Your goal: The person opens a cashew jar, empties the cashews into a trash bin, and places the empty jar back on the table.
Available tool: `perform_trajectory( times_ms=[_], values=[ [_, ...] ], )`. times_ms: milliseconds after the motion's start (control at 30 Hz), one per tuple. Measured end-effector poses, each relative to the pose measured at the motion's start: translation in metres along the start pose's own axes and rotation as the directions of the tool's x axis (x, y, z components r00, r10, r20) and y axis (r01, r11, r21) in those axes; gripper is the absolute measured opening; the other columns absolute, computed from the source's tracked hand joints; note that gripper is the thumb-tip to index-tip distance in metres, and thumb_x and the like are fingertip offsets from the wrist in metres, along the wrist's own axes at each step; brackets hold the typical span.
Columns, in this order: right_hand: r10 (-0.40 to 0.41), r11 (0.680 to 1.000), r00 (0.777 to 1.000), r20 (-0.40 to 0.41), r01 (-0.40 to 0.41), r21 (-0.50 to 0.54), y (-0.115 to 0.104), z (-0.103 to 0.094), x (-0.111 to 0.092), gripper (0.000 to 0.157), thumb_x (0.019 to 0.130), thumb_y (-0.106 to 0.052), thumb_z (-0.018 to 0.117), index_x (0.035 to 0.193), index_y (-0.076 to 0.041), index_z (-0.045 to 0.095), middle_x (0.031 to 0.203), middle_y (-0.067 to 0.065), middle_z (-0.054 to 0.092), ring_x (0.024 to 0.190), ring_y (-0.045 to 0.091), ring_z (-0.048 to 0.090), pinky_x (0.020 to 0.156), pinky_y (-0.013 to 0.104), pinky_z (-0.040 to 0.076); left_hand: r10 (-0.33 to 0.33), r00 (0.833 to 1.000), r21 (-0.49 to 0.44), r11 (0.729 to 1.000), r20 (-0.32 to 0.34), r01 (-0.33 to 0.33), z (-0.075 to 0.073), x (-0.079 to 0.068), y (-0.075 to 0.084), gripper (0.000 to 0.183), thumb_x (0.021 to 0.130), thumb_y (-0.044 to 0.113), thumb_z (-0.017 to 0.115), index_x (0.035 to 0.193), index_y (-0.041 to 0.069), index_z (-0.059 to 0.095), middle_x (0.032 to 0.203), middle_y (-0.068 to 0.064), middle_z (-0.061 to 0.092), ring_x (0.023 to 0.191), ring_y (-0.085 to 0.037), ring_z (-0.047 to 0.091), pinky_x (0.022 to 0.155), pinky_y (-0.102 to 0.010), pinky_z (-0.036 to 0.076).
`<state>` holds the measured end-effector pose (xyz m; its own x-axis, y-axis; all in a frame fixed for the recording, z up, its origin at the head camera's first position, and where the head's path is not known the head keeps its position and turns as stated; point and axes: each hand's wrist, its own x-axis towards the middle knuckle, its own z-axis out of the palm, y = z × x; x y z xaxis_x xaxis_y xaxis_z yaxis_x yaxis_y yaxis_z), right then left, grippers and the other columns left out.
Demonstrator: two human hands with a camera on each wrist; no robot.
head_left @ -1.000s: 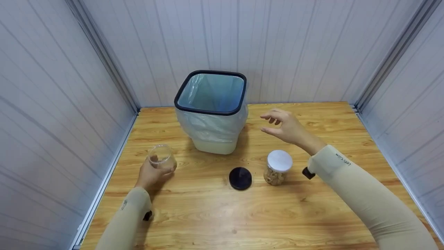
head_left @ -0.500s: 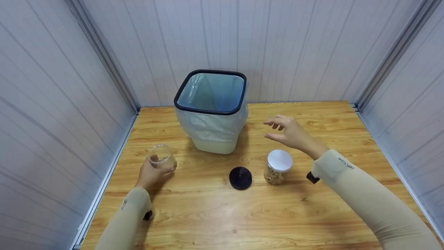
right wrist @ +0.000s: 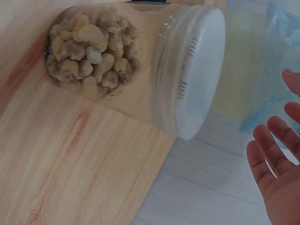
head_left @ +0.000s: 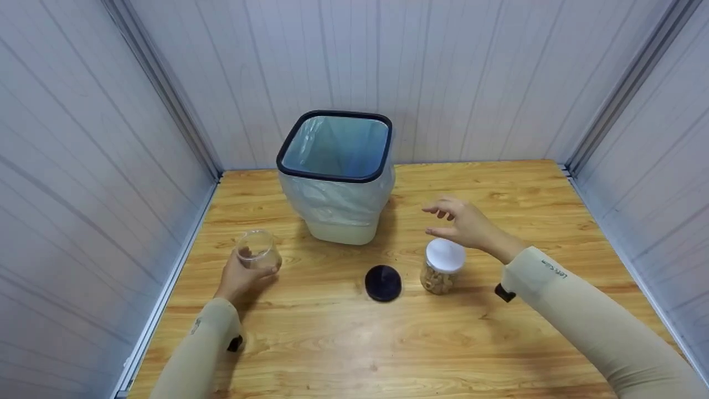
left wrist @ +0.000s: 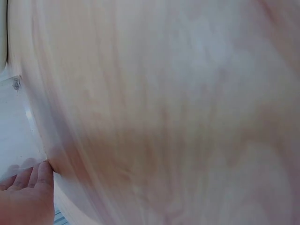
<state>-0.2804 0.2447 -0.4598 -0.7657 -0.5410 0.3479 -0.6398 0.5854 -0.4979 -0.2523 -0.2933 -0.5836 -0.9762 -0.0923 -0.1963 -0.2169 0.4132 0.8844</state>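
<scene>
My left hand (head_left: 242,275) grips a clear plastic jar (head_left: 259,250) that stands on the table's left side, lidless and see-through to the fingers behind it. In the left wrist view my fingertips (left wrist: 43,173) press against its clear wall. My right hand (head_left: 462,221) hovers with loosely bent fingers, thumb apart, just beyond a second clear jar (head_left: 437,280). That jar wears a white lid (right wrist: 202,72) and holds cashew nuts (right wrist: 96,51) in its lower part. Left of it a round black lid (head_left: 383,283) lies flat on the table.
A bin (head_left: 342,233) with a black rim and a translucent liner bag (head_left: 338,199) stands at the back, between my hands. Pale panel walls (head_left: 471,77) enclose the wooden table (head_left: 310,343) at the back and on both sides.
My right hand has come down and toward me, nearing the white-lidded jar. My left hand and its jar have stayed in place.
</scene>
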Motion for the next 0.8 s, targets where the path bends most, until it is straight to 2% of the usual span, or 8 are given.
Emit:
perform_trajectory(
  times_ms=[167, 333, 433, 667, 800],
  values=[
    [0.019, 1.0, 0.999, 0.047, -0.019, 0.005, 0.002, 0.003, -0.006, 0.043, 0.093, -0.012, 0.087, 0.131, 0.0, 0.073, 0.124, 0.02, 0.075, 0.101, 0.037, 0.073, 0.085, 0.055, 0.063, 0.001, 1.0, 0.009, 1.0, -0.006, -0.001, -0.002, -0.002, 0.001, 0.103, 0.088, 0.02, 0.092, 0.163, -0.006, 0.026, 0.168, -0.031, 0.034, 0.156, -0.05, 0.037, 0.133, -0.057, 0.029],
    [0.053, 0.998, 0.994, 0.101, -0.054, 0.01, 0.003, 0.005, -0.012, 0.047, 0.093, -0.015, 0.087, 0.135, -0.001, 0.071, 0.129, 0.018, 0.074, 0.106, 0.036, 0.073, 0.089, 0.054, 0.063, 0.013, 1.0, 0.03, 0.999, -0.003, -0.013, -0.003, -0.003, -0.002, 0.112, 0.089, 0.024, 0.092, 0.167, -0.003, 0.018, 0.171, -0.028, 0.031, 0.157, -0.048, 0.035, 0.133, -0.058, 0.029],
    [0.068, 0.997, 0.989, 0.131, -0.072, 0.02, 0.003, 0.005, -0.016, 0.05, 0.093, -0.015, 0.087, 0.139, -0.001, 0.07, 0.132, 0.019, 0.073, 0.109, 0.039, 0.072, 0.092, 0.057, 0.062, 0.026, 1.0, 0.038, 0.999, -0.006, -0.025, -0.004, -0.003, -0.004, 0.111, 0.089, 0.026, 0.093, 0.166, -0.003, 0.019, 0.171, -0.028, 0.031, 0.156, -0.047, 0.036, 0.132, -0.059, 0.03],
    [0.12, 0.992, 0.973, 0.196, -0.125, 0.011, 0.004, 0.005, -0.021, 0.058, 0.093, -0.021, 0.088, 0.144, -0.001, 0.066, 0.136, 0.02, 0.071, 0.118, 0.043, 0.069, 0.1, 0.064, 0.058, 0.049, 0.999, 0.017, 0.999, -0.003, -0.049, -0.005, -0.005, -0.006, 0.114, 0.089, 0.028, 0.093, 0.168, 0.0, 0.016, 0.172, -0.028, 0.029, 0.159, -0.047, 0.034, 0.133, -0.059, 0.029],
    [0.15, 0.988, 0.961, 0.234, -0.154, -0.002, 0.003, 0.005, -0.024, 0.067, 0.093, -0.028, 0.089, 0.149, -0.003, 0.062, 0.144, 0.02, 0.067, 0.127, 0.046, 0.064, 0.105, 0.067, 0.055, 0.062, 0.998, 0.023, 0.998, 0.0, -0.062, -0.007, -0.006, -0.005, 0.116, 0.089, 0.029, 0.093, 0.169, 0.001, 0.013, 0.172, -0.027, 0.029, 0.158, -0.047, 0.034, 0.132, -0.059, 0.031]
  ],
)
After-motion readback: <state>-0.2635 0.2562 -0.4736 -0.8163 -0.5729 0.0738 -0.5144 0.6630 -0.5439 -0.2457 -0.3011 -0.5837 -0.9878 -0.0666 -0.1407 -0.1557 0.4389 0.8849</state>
